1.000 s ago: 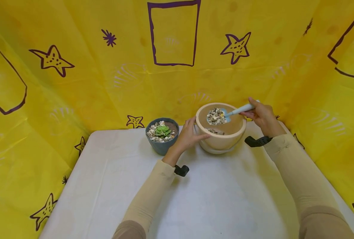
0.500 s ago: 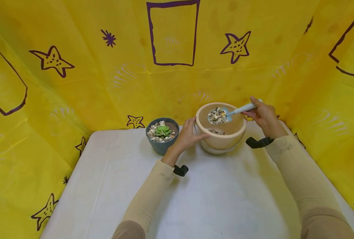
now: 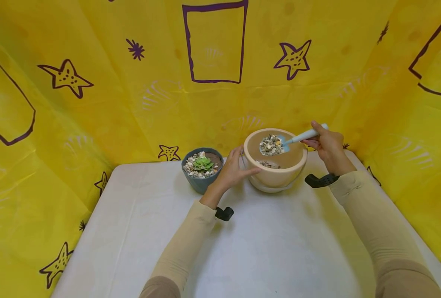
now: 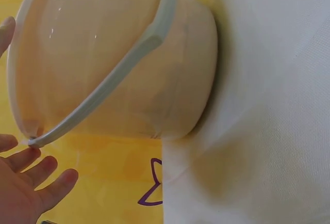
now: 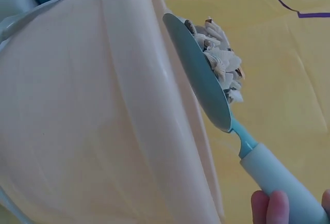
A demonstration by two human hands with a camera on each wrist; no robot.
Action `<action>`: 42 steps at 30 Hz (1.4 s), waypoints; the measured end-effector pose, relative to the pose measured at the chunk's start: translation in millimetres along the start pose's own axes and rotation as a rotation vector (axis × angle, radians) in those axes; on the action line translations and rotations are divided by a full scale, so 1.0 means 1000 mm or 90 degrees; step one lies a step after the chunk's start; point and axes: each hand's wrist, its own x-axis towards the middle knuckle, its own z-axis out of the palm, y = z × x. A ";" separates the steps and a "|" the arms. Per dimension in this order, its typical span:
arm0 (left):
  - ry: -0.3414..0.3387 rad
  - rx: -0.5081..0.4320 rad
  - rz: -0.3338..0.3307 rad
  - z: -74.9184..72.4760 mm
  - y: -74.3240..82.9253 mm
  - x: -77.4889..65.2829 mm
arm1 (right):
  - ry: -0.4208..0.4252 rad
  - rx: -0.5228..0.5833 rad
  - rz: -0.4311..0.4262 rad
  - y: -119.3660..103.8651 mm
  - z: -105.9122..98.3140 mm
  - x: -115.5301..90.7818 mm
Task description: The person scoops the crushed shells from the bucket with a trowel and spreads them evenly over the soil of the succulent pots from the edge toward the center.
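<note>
A beige bucket (image 3: 276, 180) with a pale handle (image 4: 111, 82) stands upright near the table's back edge. My left hand (image 3: 232, 170) rests against its left side, thumb and fingers spread along the rim; in the left wrist view the fingers are fairly straight, close to the handle's pivot. My right hand (image 3: 328, 145) grips a small light-blue trowel (image 5: 203, 77) by its pale handle. Its blade is heaped with small stones and shell bits (image 5: 221, 61), held level just over the bucket's mouth. More of these bits (image 3: 268, 164) lie inside the bucket.
Left of the bucket, beside my left wrist, stands a dark grey-blue pot (image 3: 199, 184) with a green succulent (image 3: 203, 164), pale stones and brown soil. Both stand on a white-covered table (image 3: 265, 248). Yellow patterned cloth (image 3: 123, 124) rises behind and on both sides.
The loaded trowel has shifted very slightly right over the bucket's mouth, along with my right hand. My left hand has kept its place at the rim.
</note>
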 end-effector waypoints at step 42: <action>0.013 0.061 0.017 -0.042 0.008 -0.020 | 0.029 0.010 -0.044 -0.001 0.020 -0.010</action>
